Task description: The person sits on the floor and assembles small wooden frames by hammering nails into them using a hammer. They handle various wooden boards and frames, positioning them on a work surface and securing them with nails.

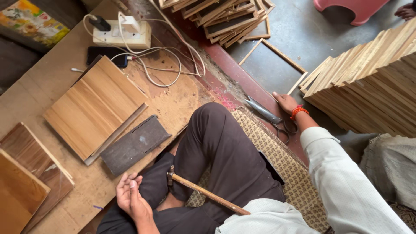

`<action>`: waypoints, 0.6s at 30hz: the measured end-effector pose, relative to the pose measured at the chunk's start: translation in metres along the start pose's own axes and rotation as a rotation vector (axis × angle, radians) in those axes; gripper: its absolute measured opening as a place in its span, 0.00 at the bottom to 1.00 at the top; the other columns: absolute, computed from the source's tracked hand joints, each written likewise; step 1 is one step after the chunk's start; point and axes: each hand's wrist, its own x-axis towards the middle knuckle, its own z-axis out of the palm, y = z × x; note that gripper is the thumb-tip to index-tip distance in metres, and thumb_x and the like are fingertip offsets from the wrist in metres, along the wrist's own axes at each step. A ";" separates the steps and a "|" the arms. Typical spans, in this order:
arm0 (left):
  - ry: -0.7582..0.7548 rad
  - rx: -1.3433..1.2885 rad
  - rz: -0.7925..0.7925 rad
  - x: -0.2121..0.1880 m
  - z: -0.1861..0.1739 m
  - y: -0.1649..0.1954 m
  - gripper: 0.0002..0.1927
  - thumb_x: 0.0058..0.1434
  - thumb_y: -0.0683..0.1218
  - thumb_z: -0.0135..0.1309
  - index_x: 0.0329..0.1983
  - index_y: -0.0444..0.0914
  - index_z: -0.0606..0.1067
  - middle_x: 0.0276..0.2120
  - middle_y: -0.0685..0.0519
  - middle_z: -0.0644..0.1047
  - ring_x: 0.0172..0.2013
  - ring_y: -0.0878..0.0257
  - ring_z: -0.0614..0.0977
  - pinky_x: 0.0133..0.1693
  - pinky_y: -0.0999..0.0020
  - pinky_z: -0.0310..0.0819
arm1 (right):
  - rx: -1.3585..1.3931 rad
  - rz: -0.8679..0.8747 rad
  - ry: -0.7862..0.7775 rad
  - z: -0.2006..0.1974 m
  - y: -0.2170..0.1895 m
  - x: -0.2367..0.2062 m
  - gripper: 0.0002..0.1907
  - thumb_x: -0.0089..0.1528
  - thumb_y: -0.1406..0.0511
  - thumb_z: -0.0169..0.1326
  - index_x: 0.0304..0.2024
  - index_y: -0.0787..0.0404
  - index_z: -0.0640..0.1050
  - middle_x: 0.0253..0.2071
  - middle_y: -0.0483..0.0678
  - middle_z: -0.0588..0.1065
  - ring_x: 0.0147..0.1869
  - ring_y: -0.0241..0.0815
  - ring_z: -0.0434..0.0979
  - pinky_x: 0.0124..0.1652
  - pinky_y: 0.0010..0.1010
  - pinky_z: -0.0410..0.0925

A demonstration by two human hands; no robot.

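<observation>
Resting loosely curled and empty, left hand (131, 196), right hand (284, 102) flat beside scissors (271, 118)

The trousers (225, 160) are dark brown, the sleeve (346, 186) white, the wrist thread (298, 112) orange. The mat (290, 173) shows a tan, seemingly dotted pattern; the stool (351, 8) is pink.

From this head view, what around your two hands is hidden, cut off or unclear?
- Hammer: its head is mostly sunk behind the dark trouser leg; the handle end slips under the white sleeve.
- Right hand: fingertips pressed to the floor beside the scissors; whether they touch the blades cannot be told.
- Left hand: loosely curled, palm contents hidden.
- Plank stack: cut off by the right edge.
</observation>
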 end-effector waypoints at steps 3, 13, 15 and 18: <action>0.014 -0.032 -0.002 0.000 -0.001 0.001 0.18 0.72 0.38 0.50 0.63 0.28 0.69 0.51 0.43 0.78 0.47 0.60 0.80 0.55 0.65 0.76 | -0.121 -0.120 0.090 -0.010 0.005 -0.003 0.29 0.64 0.53 0.51 0.64 0.58 0.79 0.56 0.58 0.80 0.61 0.56 0.80 0.62 0.39 0.69; 0.009 -0.084 0.011 -0.002 -0.004 0.001 0.17 0.72 0.37 0.49 0.63 0.29 0.69 0.51 0.43 0.78 0.47 0.60 0.81 0.55 0.65 0.76 | -0.362 -0.079 0.354 -0.039 -0.002 -0.024 0.22 0.57 0.72 0.61 0.54 0.54 0.79 0.41 0.52 0.79 0.46 0.51 0.79 0.43 0.43 0.72; 0.004 -0.078 0.022 -0.002 -0.005 0.000 0.17 0.73 0.37 0.48 0.63 0.28 0.69 0.51 0.43 0.78 0.47 0.59 0.81 0.55 0.65 0.76 | -0.396 -0.228 0.474 -0.057 -0.016 -0.036 0.14 0.63 0.70 0.60 0.51 0.54 0.81 0.39 0.48 0.79 0.44 0.48 0.77 0.39 0.39 0.72; 0.003 -0.071 0.030 -0.002 -0.006 0.001 0.17 0.73 0.36 0.48 0.64 0.28 0.69 0.51 0.42 0.78 0.47 0.60 0.81 0.54 0.66 0.75 | -0.373 -0.693 0.803 -0.098 -0.049 -0.068 0.08 0.64 0.67 0.66 0.44 0.54 0.81 0.41 0.45 0.78 0.47 0.43 0.74 0.46 0.33 0.69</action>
